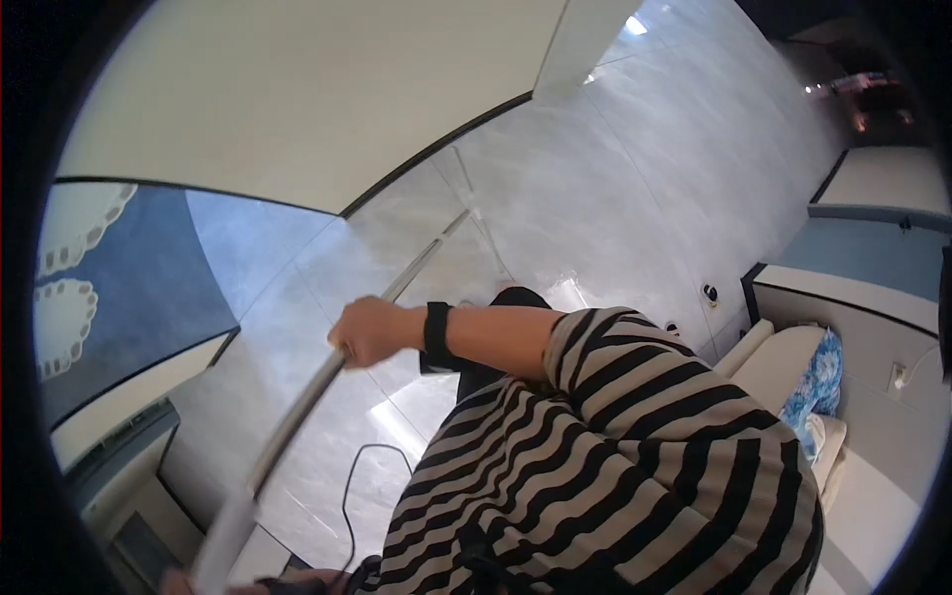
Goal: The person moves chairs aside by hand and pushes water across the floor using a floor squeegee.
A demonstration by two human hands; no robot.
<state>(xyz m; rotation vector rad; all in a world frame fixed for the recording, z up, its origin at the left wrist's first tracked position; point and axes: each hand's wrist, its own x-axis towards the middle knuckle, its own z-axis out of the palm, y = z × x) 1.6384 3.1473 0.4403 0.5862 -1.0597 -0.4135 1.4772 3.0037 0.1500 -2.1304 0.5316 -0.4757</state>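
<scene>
A long metal pole (297,421) slants from the lower left up across the floor. Its lower end is a white, blurred section (226,540), and at its far end a thin crosspiece (476,214) lies against the floor; I cannot tell what kind of tool it is. My right hand (372,332), with a black watch on the wrist, is closed in a fist round the middle of the pole. At the bottom left edge, my left hand (180,582) is partly cut off and blurred, with its fingers at the white section.
Glossy grey tiles make up the floor (654,188). A big pale panel (327,89) stands ahead, with a blue surface bearing lace-edged mats (64,327) at left. A dark cord (347,486) loops near me. At right is a seat with a blue patterned cloth (815,382).
</scene>
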